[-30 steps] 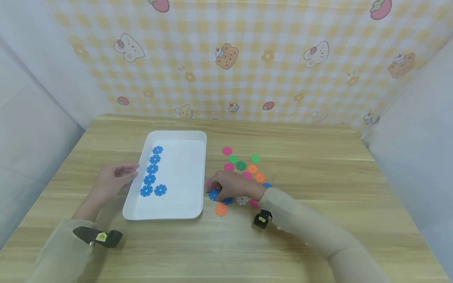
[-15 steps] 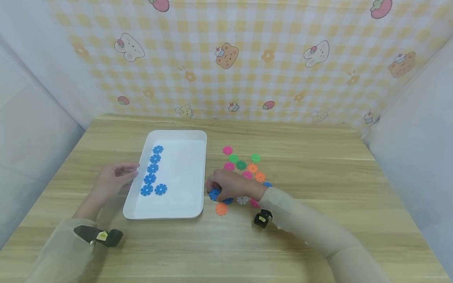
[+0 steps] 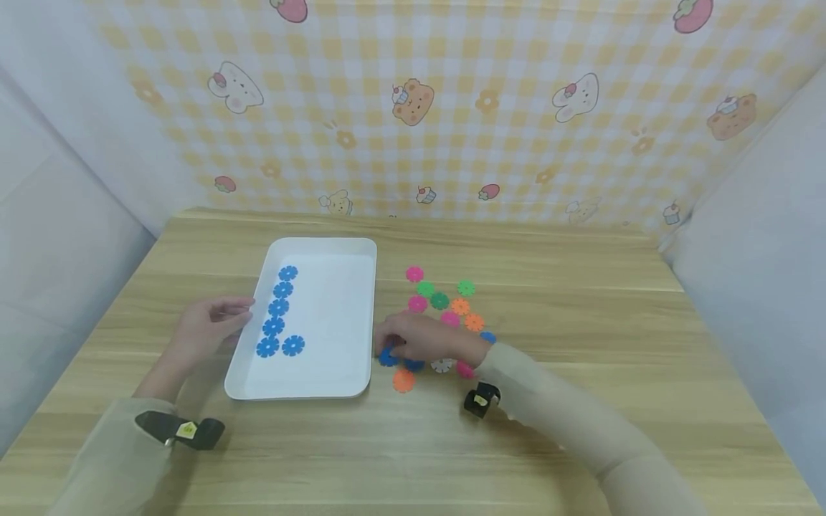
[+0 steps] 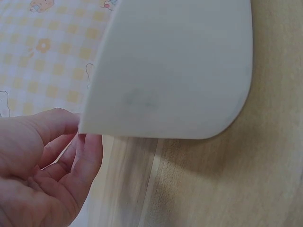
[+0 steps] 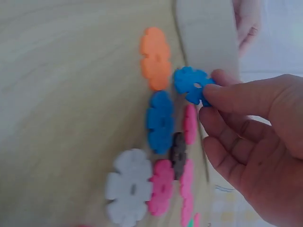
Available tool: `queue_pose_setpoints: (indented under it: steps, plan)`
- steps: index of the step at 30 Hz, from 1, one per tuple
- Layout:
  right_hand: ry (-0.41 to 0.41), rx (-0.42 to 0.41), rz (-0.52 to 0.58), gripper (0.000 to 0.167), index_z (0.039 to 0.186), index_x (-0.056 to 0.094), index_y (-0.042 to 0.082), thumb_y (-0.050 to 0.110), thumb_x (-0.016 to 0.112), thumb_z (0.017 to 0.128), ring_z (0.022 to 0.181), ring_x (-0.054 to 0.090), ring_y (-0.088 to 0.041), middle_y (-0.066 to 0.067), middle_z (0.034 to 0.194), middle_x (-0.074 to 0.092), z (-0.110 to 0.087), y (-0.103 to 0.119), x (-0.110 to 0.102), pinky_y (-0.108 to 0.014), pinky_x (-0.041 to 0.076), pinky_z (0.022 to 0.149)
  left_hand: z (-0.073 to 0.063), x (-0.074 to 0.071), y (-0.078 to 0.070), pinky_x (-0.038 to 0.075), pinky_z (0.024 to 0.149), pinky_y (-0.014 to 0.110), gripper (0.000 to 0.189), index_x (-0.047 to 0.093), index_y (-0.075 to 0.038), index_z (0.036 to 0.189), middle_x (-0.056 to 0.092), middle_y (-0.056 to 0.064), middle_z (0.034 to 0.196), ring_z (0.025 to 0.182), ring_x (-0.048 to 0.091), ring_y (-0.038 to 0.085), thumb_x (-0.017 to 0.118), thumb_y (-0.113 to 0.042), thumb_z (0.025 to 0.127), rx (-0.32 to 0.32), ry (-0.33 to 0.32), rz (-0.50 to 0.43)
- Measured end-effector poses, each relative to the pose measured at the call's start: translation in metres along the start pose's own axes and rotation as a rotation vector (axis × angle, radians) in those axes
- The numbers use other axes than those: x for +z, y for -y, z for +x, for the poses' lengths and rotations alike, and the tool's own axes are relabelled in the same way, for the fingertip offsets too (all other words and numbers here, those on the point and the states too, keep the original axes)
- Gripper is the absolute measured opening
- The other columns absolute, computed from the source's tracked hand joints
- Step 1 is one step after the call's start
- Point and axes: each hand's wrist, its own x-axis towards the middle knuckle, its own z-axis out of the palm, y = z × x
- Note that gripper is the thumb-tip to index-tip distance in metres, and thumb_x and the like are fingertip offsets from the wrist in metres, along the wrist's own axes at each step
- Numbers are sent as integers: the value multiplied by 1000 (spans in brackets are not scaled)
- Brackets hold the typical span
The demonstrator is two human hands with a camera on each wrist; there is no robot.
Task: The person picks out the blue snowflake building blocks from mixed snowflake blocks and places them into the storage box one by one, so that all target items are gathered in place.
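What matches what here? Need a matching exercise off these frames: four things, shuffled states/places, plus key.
Things:
1. Left hand
2. Right hand
3. Six blue notched discs
4. White notched disc

States/places:
A. Laid out in an L shape inside the white tray
B. Lying unheld on the wooden table, right of the tray
C. Pinching a single blue disc
D. Holding the tray's left edge

Pairs: 1-D, 2-C, 3-A, 4-B
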Motion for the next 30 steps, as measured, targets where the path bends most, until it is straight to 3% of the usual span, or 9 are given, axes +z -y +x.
queue_pose_setpoints:
  steps: [8, 12, 16, 23, 30]
  plan:
    - [-87, -27, 33, 19, 96, 69, 3, -6, 57, 86, 86, 57, -9, -3, 96, 66, -2, 15, -20, -17, 48, 77, 1, 0, 2, 54, 69, 21, 42, 52, 2, 124, 55, 25, 115, 102, 55, 38, 54, -27, 93, 3, 0, 0]
    - [-142, -55, 26, 18, 99, 69, 3, -4, 57, 87, 85, 57, -9, -3, 97, 65, 7, 24, -31, -16, 48, 76, 1, 0, 1, 54, 69, 22, 42, 52, 3, 124, 55, 26, 115, 102, 55, 38, 54, -26, 93, 12, -1, -1]
    - [-148, -64, 12, 18, 100, 70, 5, 0, 59, 87, 86, 56, -6, 0, 96, 64, 29, 35, -37, -14, 47, 77, 0, 1, 0, 54, 69, 23, 42, 52, 3, 124, 55, 26, 114, 101, 56, 38, 54, -25, 93, 13, 1, -3]
    - [-94, -51, 33, 18, 99, 71, 4, -1, 59, 87, 88, 60, -6, -1, 97, 68, 86, 58, -37, -11, 45, 77, 0, 0, 1, 55, 69, 25, 41, 51, 2, 125, 55, 25, 114, 101, 56, 38, 53, -24, 94, 3, 7, -7]
    - [-81, 94, 1, 17, 96, 72, 6, 0, 59, 87, 88, 61, -5, 1, 94, 69, 129, 65, -24, -6, 44, 71, -1, -2, 0, 54, 69, 24, 43, 50, 3, 126, 54, 26, 115, 102, 56, 38, 52, -26, 94, 14, 21, -30]
